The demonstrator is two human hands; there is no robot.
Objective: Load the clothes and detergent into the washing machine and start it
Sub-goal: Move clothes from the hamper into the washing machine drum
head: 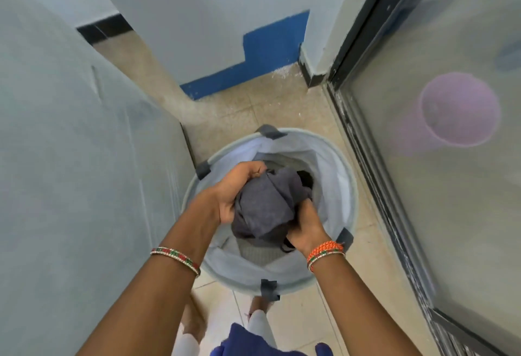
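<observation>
Head view: bunched grey cloth garment (265, 203) just above the mouth of the round pale-blue fabric laundry basket (335, 158), gripped by left hand (231, 189) at its left edge and right hand (304, 226) at its lower right, both closed on it

Laundry basket (342, 164): on the floor (282, 107), directly ahead of the person's feet, between a wall (70, 158) on the left and a glass door (451, 59) on the right. Bundled garment (265, 203): over the basket's mouth, left hand (234, 189) at its left side, right hand (304, 224) at its right. More clothes: inside, beneath the garment. Bucket (459, 110): behind the glass door, right of the basket.
</observation>
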